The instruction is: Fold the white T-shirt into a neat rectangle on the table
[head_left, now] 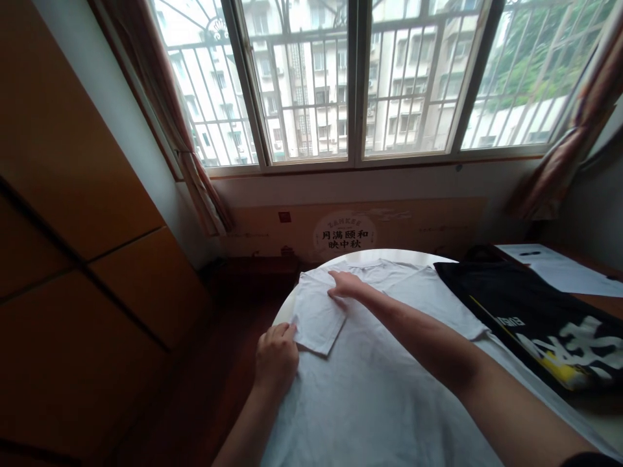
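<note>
A white T-shirt (384,383) lies spread over a round white table (409,254), its neckline toward the window. One sleeve (318,318) on the left side is turned inward over the body of the shirt. At the table's left edge my left hand (277,357) has its fingers bent over the shirt's side edge, beside the sleeve opening; the thumb is hidden. My right hand (346,285) reaches across the shirt and rests near the left shoulder. Its index finger and thumb are apart, with nothing seen between them.
A black garment with white and yellow print (549,324) lies at the table's right. Behind it, papers (574,272) lie on a brown desk. A barred window (357,84) and a printed cardboard panel (263,227) stand ahead. A wooden cabinet (73,194) stands at left.
</note>
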`<state>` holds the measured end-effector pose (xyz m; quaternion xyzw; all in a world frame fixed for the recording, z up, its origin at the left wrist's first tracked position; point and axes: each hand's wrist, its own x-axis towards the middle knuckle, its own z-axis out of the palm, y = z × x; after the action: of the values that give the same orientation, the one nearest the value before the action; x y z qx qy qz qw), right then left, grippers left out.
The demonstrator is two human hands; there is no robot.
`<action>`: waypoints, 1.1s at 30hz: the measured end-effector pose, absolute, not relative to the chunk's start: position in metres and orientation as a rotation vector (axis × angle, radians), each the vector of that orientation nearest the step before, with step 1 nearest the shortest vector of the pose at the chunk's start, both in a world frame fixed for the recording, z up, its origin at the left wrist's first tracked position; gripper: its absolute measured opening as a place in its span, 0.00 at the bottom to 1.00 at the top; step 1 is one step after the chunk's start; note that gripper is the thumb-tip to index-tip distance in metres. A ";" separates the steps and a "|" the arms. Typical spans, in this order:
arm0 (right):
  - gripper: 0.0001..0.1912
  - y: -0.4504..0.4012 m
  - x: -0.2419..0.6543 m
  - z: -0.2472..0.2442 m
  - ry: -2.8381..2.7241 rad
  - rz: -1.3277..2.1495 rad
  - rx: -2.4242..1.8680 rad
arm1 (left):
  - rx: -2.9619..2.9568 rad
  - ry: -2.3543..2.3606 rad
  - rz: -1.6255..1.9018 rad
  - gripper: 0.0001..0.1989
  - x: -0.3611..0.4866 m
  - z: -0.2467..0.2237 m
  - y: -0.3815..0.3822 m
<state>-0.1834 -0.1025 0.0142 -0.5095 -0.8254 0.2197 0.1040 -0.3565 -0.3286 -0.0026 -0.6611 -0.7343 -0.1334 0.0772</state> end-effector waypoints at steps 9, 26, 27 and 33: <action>0.51 -0.111 -0.160 0.027 -2.260 1.243 -1.455 | -2.342 -1.980 -0.653 0.20 -0.351 -0.003 -0.332; 0.27 -0.245 -0.139 0.010 -1.165 2.424 -0.844 | -2.142 -2.106 -0.603 0.25 -0.352 -0.006 -0.330; 0.24 -0.249 -0.142 0.009 -1.154 2.416 -0.864 | -2.132 -2.123 -0.587 0.24 -0.352 -0.005 -0.331; 0.11 -0.251 -0.143 0.009 -1.214 2.323 -0.992 | -2.042 -2.149 -0.556 0.19 -0.350 -0.002 -0.332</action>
<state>-0.1429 -0.2513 0.0088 -0.3488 -0.4269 0.8171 0.1688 -0.3496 -0.3317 -0.0016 -0.6758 -0.7110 -0.1838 0.0626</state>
